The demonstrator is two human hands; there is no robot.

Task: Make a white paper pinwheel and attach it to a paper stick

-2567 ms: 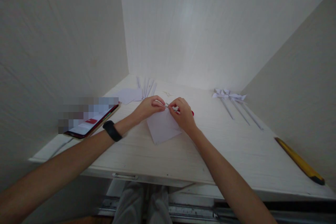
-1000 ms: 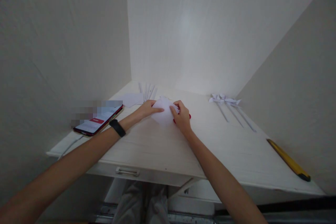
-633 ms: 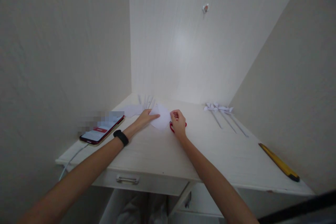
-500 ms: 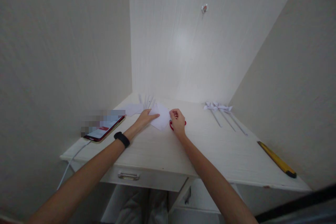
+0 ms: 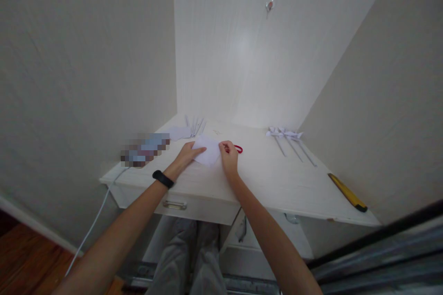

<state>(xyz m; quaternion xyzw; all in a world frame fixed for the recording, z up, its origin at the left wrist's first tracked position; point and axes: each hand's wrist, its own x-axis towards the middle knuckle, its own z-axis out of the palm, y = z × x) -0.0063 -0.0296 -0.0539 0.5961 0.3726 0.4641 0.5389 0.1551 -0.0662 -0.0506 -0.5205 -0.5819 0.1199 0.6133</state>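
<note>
My left hand [image 5: 186, 155], with a black band on its wrist, grips a white sheet of paper [image 5: 206, 151] at its left side, thumb on top. My right hand [image 5: 228, 153] has its fingers curled in a pinch at the paper's right corner. Partly hidden behind that hand, red-handled scissors [image 5: 238, 149] lie on the desk, and only a red loop shows clearly. Farther back on the left are more white paper [image 5: 179, 133] and several thin white sticks [image 5: 196, 125].
White paper pinwheels [image 5: 284, 132] on sticks lie at the back right of the white desk [image 5: 273, 184]. A yellow box cutter [image 5: 347, 192] rests near the right wall. At the left, a blurred-out phone [image 5: 145, 151] has a white cable [image 5: 95, 219] hanging over the edge.
The view has tilted down, showing more of the legs and floor. My right hand has shifted slightly left relative to the scissors, uncovering their right loop. My left hand keeps its hold.
</note>
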